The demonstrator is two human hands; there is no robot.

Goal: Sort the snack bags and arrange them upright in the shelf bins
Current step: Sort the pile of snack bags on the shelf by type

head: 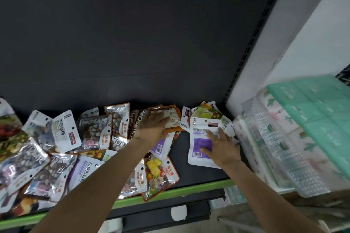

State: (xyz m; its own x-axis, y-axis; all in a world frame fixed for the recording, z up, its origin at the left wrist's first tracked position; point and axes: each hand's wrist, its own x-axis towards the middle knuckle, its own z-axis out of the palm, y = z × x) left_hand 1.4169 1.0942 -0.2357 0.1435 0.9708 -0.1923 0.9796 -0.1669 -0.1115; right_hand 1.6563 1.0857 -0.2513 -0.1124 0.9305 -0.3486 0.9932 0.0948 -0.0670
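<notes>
- The fingers (213, 135) of the right hand (222, 147) are spread flat and pressed on a white and purple bag (200, 143); nothing is pinched between them, and the thumb lies across the purple panel near its barcode.
- That bag lies face up on the dark shelf (181, 161), under the palm, its hanging hole at 12 o'clock from the fingertips and its lower edge at 6 o'clock.
- The fingers (161, 114) of the left hand (151, 126) are stretched out and loosely open, resting on top of an orange-edged bag (173, 117) that shows its printed back; whether they have any hold of it cannot be told.
- The orange-edged bag sits at 1 o'clock from the left palm, leaning on silver MOSAIC bags (121, 117) that stand at 9 o'clock from it.
- Between the two hands, at 6 o'clock from the left fingers, another white and purple bag (161, 145) lies partly under the wrist.
- At 12 o'clock from the right hand, a bag with fruit artwork (206, 111) rests by the shelf's back corner.
- A heap of mixed snack bags (56, 153) covers the shelf at 9 o'clock from the left forearm, lying flat and overlapping.
- An orange bag with yellow candy (161, 172) lies at the green front edge (198, 187), at 6 o'clock from the left hand.
- At 3 o'clock from the right hand stand wrapped packs in mint green (312, 104).
</notes>
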